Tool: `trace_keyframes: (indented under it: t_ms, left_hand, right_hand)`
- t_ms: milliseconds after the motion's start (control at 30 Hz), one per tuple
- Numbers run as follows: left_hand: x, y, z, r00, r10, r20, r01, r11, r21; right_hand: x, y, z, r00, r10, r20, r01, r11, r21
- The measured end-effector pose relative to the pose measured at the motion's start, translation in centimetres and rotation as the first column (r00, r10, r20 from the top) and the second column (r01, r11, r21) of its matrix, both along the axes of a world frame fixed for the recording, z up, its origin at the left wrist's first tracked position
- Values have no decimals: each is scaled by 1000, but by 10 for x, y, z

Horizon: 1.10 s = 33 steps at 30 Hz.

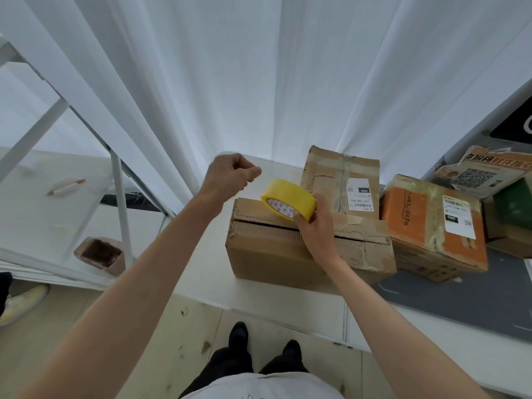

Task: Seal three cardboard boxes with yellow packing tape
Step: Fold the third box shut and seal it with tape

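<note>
Label text on rear box (339,182) too small to read; black sign (515,125) cut off at right edge.

Matt, scuffed cardboard is forming the nearest box (302,254); the yellow tape roll (289,199) is shining glossy; the white tabletop (259,295) is looking smooth.

White curtains (259,82) hang in long folds behind a white table (259,295), lit evenly and softly. A dark grey mat (460,300) covers the table's right part. Below lies pale tiled floor (184,335) (scuffed with dark marks). At left stands a white metal frame (121,203).
</note>
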State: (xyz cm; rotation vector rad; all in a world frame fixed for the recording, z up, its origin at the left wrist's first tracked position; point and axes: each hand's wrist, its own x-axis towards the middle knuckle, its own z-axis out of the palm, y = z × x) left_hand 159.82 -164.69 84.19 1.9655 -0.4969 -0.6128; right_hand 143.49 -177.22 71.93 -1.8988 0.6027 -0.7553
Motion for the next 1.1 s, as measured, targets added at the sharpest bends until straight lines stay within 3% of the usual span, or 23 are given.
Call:
trace_keyframes:
  t_ms: [167,500,667,833,1100]
  left_hand:
    - [10,8,3,999,-6,-51,4,999,-33]
    - [15,56,-47,957,97,-272,-108,994,-25]
    - [21,83,-71,922,88,-376,-110,993,-39]
    - [15,85,-88,899,55,-435,-89,994,-57]
    - [12,87,-115,802,91,-590,-170,982,-79]
  right_hand:
    - [-3,2,4,999,-13,31,10,996,90]
    - [-4,4,-10,998,61,-22,-63,994,-94]
    - [-5,8,-10,978,190,-87,-198,976,-96]
    - [-6,10,-9,983,175,-63,-179,981,-71]
    - [-8,16,-9,966,246,-79,-257,951,-172]
